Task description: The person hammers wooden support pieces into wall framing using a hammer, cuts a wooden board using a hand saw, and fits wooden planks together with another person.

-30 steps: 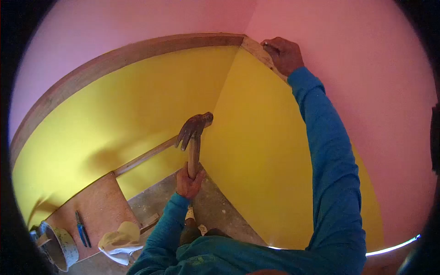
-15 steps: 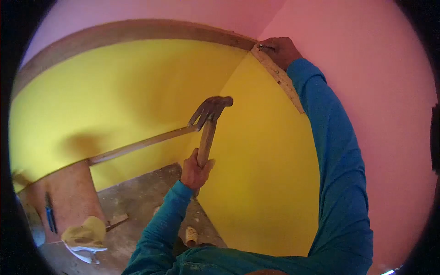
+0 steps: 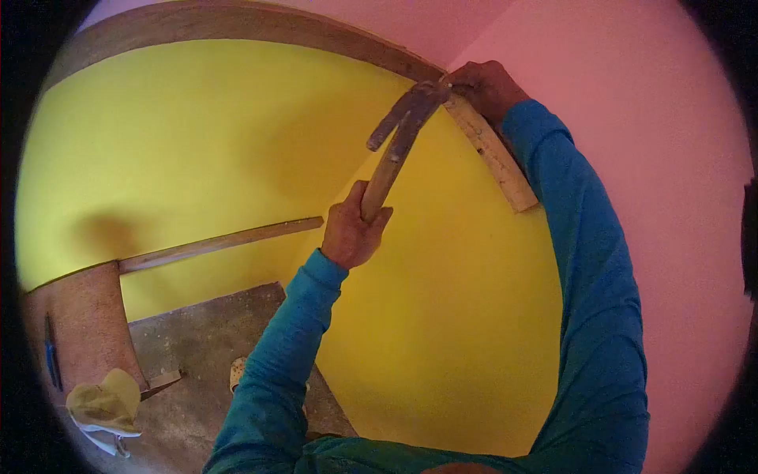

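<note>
The hammer point(image 3: 392, 166) is up at the corner of the room, its head just by the fingertips of the right hand and overlapping them in this view; whether the two touch cannot be told. Half a second ago the head was well below that hand, in front of the yellow wall point(image 3: 442, 324). The left hand point(image 3: 353, 235) has risen with it, fingers wrapped firmly around the wooden handle. The right hand point(image 3: 489, 88) has stayed by the corner, fingers bent at the upper end of the short wooden piece point(image 3: 493, 158) (the hammer's head partly hides them, so what they pinch, if anything, cannot be told). That piece slants down the right-hand wall, and its lower end shows more fully beneath the wrist than one second ago. The long wooden band point(image 3: 237, 22) runs leftward from the corner, higher in view than before. At lower left, the pale cap point(image 3: 103, 403) and the blue-handled tool point(image 3: 52, 355), lying on the brown board point(image 3: 83, 316), have shifted toward the edge as the camera turned.
</note>
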`<act>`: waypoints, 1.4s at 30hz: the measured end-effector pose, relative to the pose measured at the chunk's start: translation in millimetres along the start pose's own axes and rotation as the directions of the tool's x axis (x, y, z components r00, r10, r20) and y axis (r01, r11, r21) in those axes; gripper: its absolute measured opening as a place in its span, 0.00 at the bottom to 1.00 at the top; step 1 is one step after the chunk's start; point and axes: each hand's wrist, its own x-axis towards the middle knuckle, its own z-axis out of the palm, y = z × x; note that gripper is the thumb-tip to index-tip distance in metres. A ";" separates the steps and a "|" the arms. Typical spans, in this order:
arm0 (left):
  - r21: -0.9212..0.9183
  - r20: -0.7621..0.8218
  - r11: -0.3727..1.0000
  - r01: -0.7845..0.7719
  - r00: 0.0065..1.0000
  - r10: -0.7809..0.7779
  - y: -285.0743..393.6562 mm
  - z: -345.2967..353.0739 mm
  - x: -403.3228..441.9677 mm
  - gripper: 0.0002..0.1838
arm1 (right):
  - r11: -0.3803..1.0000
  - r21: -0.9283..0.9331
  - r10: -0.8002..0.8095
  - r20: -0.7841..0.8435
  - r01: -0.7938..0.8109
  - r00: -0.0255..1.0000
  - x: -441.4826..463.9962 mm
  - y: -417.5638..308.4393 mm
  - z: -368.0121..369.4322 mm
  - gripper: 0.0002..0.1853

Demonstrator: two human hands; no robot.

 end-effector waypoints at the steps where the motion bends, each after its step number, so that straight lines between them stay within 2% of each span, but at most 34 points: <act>1: 0.013 -0.026 0.998 -0.060 0.998 0.060 3.2 1.2 8.7 0.15 | 0.999 -0.014 -0.050 -0.019 0.050 0.999 0.5 1.8 0.5 0.12; 4: 0.056 -0.002 0.993 -0.102 0.995 0.103 -2.6 10.6 28.4 0.14 | 0.974 -0.134 -0.189 -0.040 0.183 0.981 0.5 12.2 1.8 0.12; 7: 0.110 -0.030 0.983 -0.144 0.989 0.148 -16.9 19.0 35.7 0.15 | 0.960 -0.013 -0.281 -0.035 0.281 0.959 1.0 7.1 -3.6 0.11; 10: 0.072 -0.025 0.992 -0.104 0.994 0.106 -17.6 18.7 32.8 0.14 | 0.969 -0.024 -0.245 -0.045 0.244 0.968 0.3 9.8 2.4 0.11; 13: 0.024 -0.084 0.995 -0.102 0.991 0.103 -20.8 21.1 32.2 0.14 | 0.964 -0.086 -0.254 -0.014 0.252 0.967 0.2 5.3 -1.9 0.09; 16: 0.183 0.021 0.979 -0.091 0.996 0.089 -35.1 20.8 46.5 0.11 | 0.969 -0.080 -0.236 -0.005 0.235 0.972 0.0 2.4 -4.4 0.09; 19: 0.122 -0.050 0.979 -0.163 0.984 0.170 -32.0 19.3 36.8 0.11 | 0.963 0.010 -0.268 0.008 0.268 0.963 0.8 3.0 -5.3 0.10; 22: 0.072 -0.118 0.914 -0.398 0.907 0.404 -44.6 26.3 36.1 0.12 | 0.973 0.011 -0.229 0.029 0.229 0.973 0.3 1.4 -6.7 0.11; 25: 0.281 0.035 0.956 -0.085 0.996 0.078 -50.8 30.8 53.0 0.13 | 0.964 -0.019 -0.265 0.049 0.266 0.963 2.4 3.1 -7.6 0.11; 28: 0.170 -0.034 0.953 -0.251 0.965 0.260 -57.8 27.1 41.6 0.14 | 0.957 -0.003 -0.292 0.026 0.292 0.956 1.4 0.8 -10.5 0.12; 31: 0.172 -0.002 0.925 -0.339 0.939 0.344 -64.6 25.6 46.8 0.15 | 0.961 -0.016 -0.276 0.040 0.277 0.960 4.7 7.7 -4.3 0.12; 34: 0.272 0.032 0.955 -0.114 0.993 0.109 -62.1 27.1 61.3 0.13 | 0.983 -0.021 -0.178 0.058 0.180 0.982 3.9 -3.0 -6.0 0.11; 37: 0.265 0.032 0.958 -0.107 0.994 0.102 -58.4 18.0 33.1 0.12 | 0.985 0.061 -0.162 0.049 0.159 0.986 2.4 4.5 -6.4 0.10; 40: 0.179 0.014 0.960 -0.216 0.976 0.218 -73.3 16.3 -5.9 0.11 | 0.982 0.182 -0.036 -0.032 0.041 0.999 2.9 -5.0 -5.2 0.11; 42: 0.122 0.052 0.990 -0.075 0.996 0.069 -67.4 10.3 -19.0 0.11 | 0.982 0.136 -0.136 0.000 0.135 0.991 -1.8 -6.9 -7.9 0.12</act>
